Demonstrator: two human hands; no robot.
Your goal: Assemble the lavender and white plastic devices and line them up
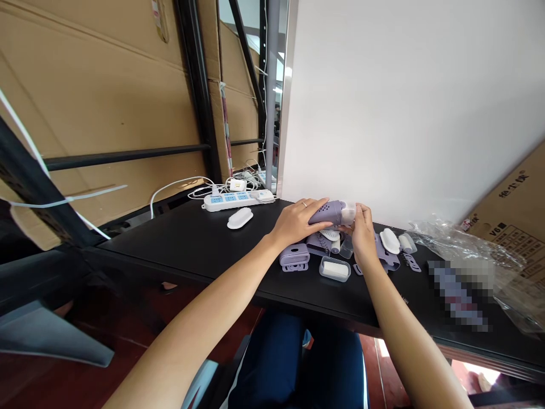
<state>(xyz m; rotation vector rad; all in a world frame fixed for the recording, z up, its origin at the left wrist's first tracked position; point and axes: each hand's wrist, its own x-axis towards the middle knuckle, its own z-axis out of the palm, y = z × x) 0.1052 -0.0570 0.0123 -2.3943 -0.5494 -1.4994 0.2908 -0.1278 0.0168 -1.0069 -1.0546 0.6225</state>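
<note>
Under the left hand [296, 222], right fingers [361, 218] half-hide a lilac device [327, 213].

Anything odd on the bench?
A white oval plastic piece lies alone beside the power strip, away from the purple parts grouped further along. Also, a patch at right is pixelated, so what lies there can't be made out.

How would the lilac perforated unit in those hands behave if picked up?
The lilac plastic body looks rigid, not floppy. Its rounded barrel might roll if laid on the black tabletop. The clear end piece seems thinner, so probably more fragile.
</note>
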